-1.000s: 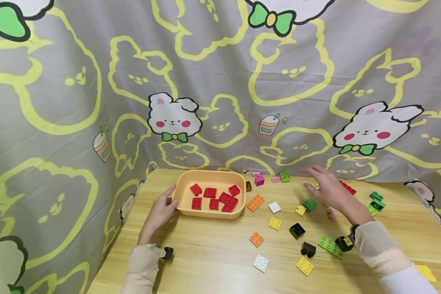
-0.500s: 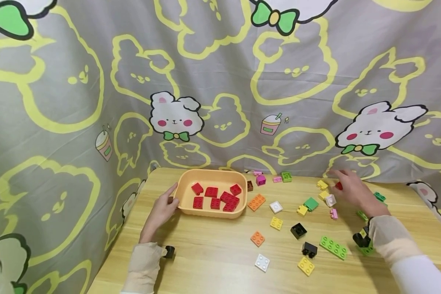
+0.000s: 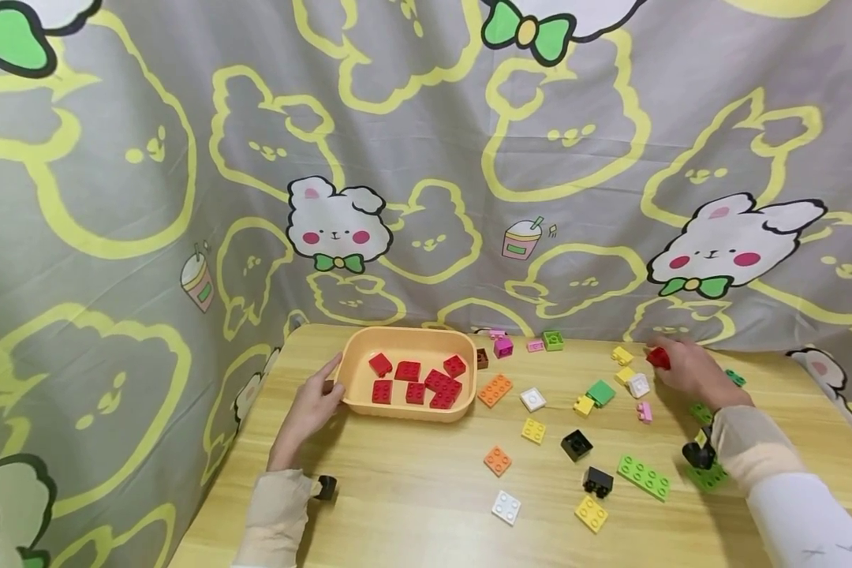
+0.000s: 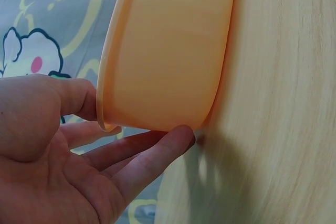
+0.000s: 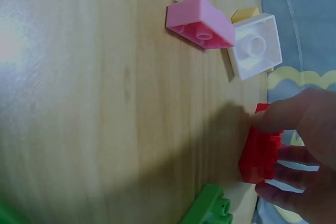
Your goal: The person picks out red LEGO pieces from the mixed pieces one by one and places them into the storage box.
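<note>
My left hand (image 3: 309, 406) holds the left end of a pale orange tray (image 3: 390, 412), thumb at the rim and fingertips against the outer wall, as the left wrist view shows. Several red toy bricks (image 3: 408, 371) lie inside it. At the far right of the table, my right hand (image 3: 697, 374) grips a long red brick (image 5: 259, 148) between thumb and fingers. Close beside that hand in the right wrist view are a white brick (image 5: 256, 46), hollow side showing, and a pink brick (image 5: 197, 22). A green brick (image 5: 207, 205) is near the lower edge there.
Loose bricks are scattered over the wooden table (image 3: 397, 489) right of the tray, among them an orange one (image 3: 495, 390), a black one (image 3: 577, 445) and a long light green one (image 3: 643, 477). A patterned curtain (image 3: 426, 158) hangs along the back and left edges.
My right hand has moved right and slightly back, coming down to the long red brick and gripping it. My left hand and the tray have stayed in place.
</note>
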The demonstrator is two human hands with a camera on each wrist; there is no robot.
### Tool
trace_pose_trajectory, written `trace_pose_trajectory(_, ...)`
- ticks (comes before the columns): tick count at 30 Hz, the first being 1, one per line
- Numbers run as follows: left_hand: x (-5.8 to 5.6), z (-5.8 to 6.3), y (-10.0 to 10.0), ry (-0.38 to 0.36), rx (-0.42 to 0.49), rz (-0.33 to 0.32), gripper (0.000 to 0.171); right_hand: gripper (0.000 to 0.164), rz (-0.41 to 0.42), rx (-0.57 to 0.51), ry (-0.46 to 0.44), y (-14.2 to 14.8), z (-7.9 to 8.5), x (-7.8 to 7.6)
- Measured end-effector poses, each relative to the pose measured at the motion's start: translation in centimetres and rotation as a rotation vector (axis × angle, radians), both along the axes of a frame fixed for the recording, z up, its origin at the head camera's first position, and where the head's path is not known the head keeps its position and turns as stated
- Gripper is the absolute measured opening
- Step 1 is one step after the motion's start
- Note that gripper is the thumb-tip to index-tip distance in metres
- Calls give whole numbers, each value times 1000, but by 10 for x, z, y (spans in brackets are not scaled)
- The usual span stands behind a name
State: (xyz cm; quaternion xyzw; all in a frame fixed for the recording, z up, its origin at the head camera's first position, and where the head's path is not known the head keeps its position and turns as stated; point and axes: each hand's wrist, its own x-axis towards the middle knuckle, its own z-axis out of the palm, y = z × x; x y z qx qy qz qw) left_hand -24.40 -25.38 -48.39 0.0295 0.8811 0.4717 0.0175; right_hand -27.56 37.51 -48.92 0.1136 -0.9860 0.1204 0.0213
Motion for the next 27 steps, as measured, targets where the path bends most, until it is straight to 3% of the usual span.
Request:
trace_pose_trajectory(13,1,0,1,-16,21,2,60,46,-8,30,-47,4,4,-2)
trace_pose_trajectory(20,2,1,1,-4,-2,7,59,47,15,12,30,-2,11,9)
trace_pose_trajectory(27,0,0,1,-1,-17,9,59,48,7,-14,87,-22,29,19)
